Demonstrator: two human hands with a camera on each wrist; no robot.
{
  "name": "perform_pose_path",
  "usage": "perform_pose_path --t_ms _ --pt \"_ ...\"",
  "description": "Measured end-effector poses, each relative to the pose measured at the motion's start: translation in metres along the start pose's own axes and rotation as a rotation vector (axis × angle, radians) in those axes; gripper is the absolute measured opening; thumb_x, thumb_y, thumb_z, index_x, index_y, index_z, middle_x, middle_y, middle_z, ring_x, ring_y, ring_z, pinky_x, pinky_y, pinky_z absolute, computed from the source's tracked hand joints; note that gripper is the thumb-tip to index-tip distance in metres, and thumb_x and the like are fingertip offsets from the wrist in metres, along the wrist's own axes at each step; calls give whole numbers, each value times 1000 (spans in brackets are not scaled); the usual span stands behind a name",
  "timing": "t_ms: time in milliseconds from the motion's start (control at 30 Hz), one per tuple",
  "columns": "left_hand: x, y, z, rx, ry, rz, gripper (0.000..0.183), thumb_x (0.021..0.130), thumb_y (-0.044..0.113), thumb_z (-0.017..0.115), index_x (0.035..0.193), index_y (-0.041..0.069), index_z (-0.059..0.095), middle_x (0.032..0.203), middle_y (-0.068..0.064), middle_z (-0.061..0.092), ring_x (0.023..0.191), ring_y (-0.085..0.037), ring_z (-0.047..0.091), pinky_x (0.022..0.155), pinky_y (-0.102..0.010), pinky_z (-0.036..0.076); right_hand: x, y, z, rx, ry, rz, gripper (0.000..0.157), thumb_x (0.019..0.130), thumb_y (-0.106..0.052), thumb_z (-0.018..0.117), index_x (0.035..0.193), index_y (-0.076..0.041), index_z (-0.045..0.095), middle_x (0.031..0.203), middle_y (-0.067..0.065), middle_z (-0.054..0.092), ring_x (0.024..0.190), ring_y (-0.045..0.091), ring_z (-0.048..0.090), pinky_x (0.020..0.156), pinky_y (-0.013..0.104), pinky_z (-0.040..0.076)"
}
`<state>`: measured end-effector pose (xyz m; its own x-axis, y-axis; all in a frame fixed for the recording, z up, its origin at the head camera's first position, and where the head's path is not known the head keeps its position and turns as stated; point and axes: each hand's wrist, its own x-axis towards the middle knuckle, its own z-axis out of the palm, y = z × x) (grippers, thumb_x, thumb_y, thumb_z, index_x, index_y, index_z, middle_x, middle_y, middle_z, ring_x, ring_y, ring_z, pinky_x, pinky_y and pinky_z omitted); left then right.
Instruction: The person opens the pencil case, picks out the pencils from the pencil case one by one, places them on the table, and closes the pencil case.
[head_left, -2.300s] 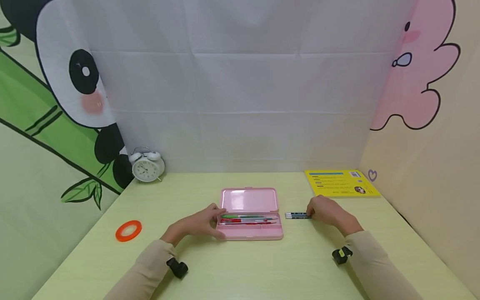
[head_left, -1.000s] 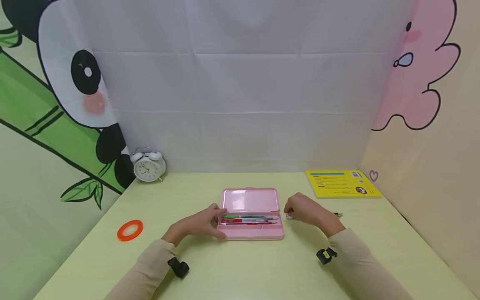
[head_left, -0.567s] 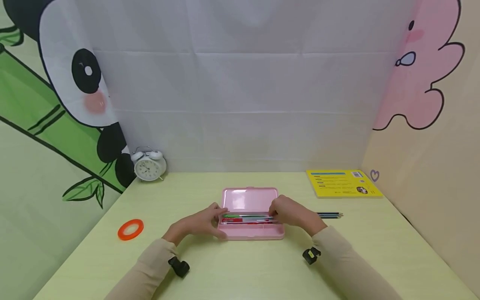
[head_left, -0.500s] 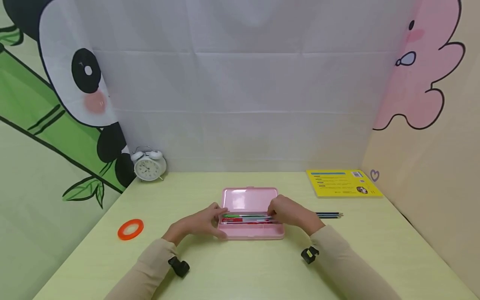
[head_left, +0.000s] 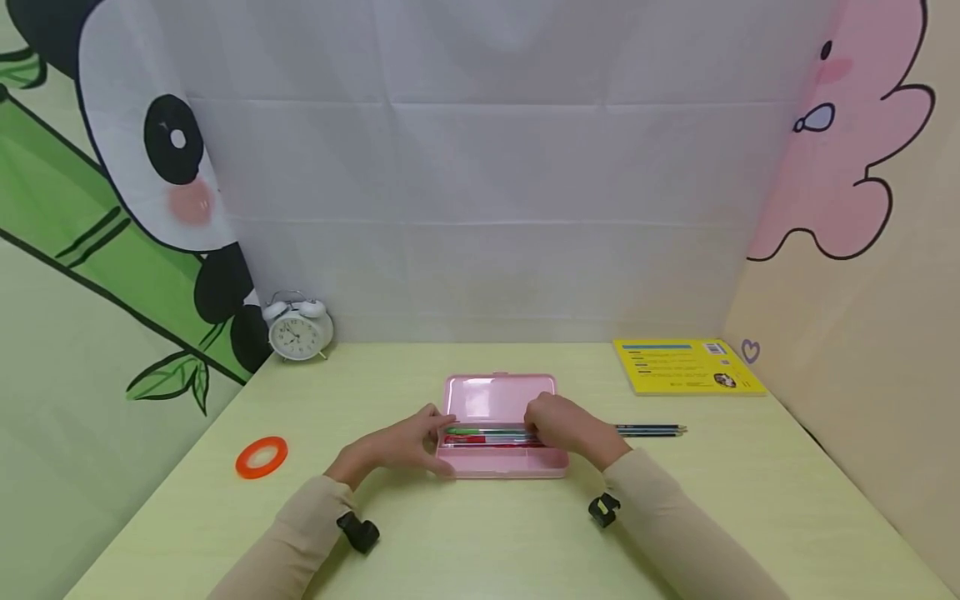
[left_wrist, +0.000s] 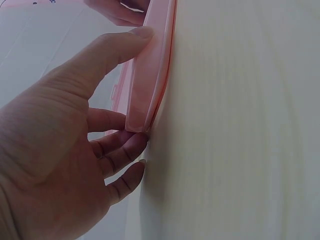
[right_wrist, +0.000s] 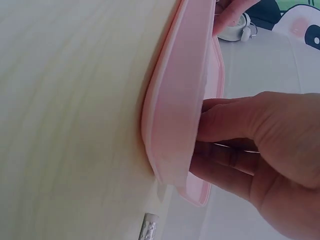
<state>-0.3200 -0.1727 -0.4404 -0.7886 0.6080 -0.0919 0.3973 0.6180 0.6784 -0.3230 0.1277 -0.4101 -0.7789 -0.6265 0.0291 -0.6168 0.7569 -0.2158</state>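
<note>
A pink pencil case [head_left: 498, 463] lies with its lid raised, several green, red and clear pens [head_left: 480, 440] inside. My left hand [head_left: 401, 443] holds the case's left end; in the left wrist view the thumb presses its front wall and the fingers reach around the end. My right hand [head_left: 572, 427] reaches over the right part of the case with bent fingers. From the right wrist, the fingertips of that hand [right_wrist: 270, 145] disappear behind the case wall, so I cannot tell whether they pinch a pen. Pencils [head_left: 649, 431] lie on the table just right of the case, partly behind the right hand.
An orange tape ring [head_left: 261, 457] lies at the left of the table [head_left: 480, 542]. A white alarm clock [head_left: 300, 331] stands at the back left corner. At the back right is a yellow book [head_left: 686, 367]. A white curtain rises behind the table.
My right hand has moved left from the pencils to over the pencil case, leaving the pencils on the table, and lately shifted slightly further left. The left hand keeps its hold on the case.
</note>
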Motion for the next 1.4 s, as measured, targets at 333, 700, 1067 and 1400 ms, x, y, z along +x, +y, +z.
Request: perform_pose_path --t_ms 333,700,1067,1400 --pt "2 -2 0 -5 -7 -3 100 78 35 87 154 -1 33 115 -5 41 112 -22 45 93 -40 41 -3 -5 2 -15 -19 48 12 91 -2 70 84 -10 74 71 -5 57 67 13 53 66 24 46" --pt "2 -4 1 5 -5 -5 100 77 37 87 154 0 34 114 -4 41 110 -21 45 91 -39 41 -4 -9 2 -40 -17 61 5 92 -5 71 91 -9 74 77 -3 61 70 14 54 70 24 47" --pt "2 -4 0 9 -4 5 101 77 38 87 154 0 34 114 -4 41 109 -20 43 90 -38 41 -5 -10 -4 -6 -46 49 18 90 0 71 104 -9 79 89 1 70 76 13 57 79 25 51" --pt "1 -2 0 27 0 10 99 77 39 86 153 -1 36 112 -4 41 107 -21 44 89 -38 41 -4 -13 -5 -63 -36 27 21 89 -1 73 106 -12 79 95 0 70 84 13 58 86 29 52"
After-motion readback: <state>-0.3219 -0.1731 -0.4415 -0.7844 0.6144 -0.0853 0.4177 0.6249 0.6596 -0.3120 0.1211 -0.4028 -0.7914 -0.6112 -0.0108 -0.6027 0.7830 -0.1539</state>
